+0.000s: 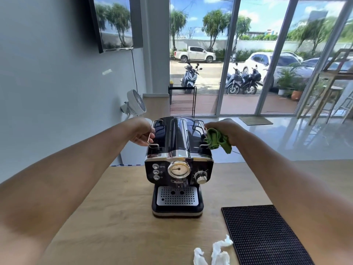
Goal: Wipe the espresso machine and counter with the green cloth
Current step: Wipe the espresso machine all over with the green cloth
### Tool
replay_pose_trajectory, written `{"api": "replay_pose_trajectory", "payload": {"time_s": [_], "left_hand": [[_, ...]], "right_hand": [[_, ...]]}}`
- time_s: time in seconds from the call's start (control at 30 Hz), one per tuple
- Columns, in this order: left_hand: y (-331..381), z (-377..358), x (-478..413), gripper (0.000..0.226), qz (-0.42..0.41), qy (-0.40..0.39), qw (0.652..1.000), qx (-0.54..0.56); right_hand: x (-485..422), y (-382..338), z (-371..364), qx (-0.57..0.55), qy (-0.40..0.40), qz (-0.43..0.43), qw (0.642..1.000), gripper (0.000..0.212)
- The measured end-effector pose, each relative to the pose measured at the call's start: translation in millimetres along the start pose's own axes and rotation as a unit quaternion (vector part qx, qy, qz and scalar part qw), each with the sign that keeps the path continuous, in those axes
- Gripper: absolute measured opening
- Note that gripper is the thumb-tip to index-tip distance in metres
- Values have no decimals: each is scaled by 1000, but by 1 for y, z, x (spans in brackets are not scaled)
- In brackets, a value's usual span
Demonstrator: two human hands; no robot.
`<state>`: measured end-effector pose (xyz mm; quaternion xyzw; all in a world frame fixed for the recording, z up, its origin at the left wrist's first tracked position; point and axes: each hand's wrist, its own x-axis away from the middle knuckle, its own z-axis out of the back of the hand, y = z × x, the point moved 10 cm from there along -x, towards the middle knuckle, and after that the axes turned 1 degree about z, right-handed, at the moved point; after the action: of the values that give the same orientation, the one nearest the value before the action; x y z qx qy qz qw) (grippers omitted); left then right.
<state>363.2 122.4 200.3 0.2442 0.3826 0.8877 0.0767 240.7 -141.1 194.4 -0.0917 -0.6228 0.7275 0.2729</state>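
Gripping one espresso machine, front facing us: left hand fingers clamped on its rail, right hand fingers bunching one green cloth.

Bare counter lies open at lower left of the espresso machine; at lower right a black mat and crumpled tissues block it.

Your left hand hides its own fingertips behind the espresso machine's left rail. Your right hand covers part of the green cloth, and its fingers are not visible. The black bar mat and crumpled white tissues run off the bottom edge. Labels beside the buttons are too small to read.
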Motion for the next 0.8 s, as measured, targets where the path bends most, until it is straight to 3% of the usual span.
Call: {"api": "replay_pose_trajectory", "payload": {"time_s": [0.2, 0.3, 0.4, 0.5, 0.6, 0.67, 0.73, 0.8], "left_hand": [[-4, 2, 5, 26, -38, 34, 998, -22], [-2, 9, 17, 6, -75, 88, 992, -44], [8, 22, 39, 37, -140, 224, 953, -150], [26, 7, 81, 25, -277, 266, 919, -89], [35, -31, 122, 11, -358, 198, 912, -31], [32, -60, 146, 19, -382, 114, 917, 4], [19, -99, 154, 34, -344, -17, 939, 18], [-10, -144, 157, 52, -226, -156, 961, 4]], "right_hand": [[32, 16, 7, 82, -21, -36, 996, 39], [49, 33, 1, 51, -87, -73, 992, 37], [67, 45, 1, -15, -120, -89, 989, 35], [93, 50, -1, -84, -178, -81, 977, 36], [118, 58, -2, -113, -212, -76, 968, 42], [133, 67, 1, -139, -186, -86, 969, 33], [148, 74, 0, -154, -178, -74, 969, 27], [159, 82, 4, -176, -138, -63, 972, 19]]}}
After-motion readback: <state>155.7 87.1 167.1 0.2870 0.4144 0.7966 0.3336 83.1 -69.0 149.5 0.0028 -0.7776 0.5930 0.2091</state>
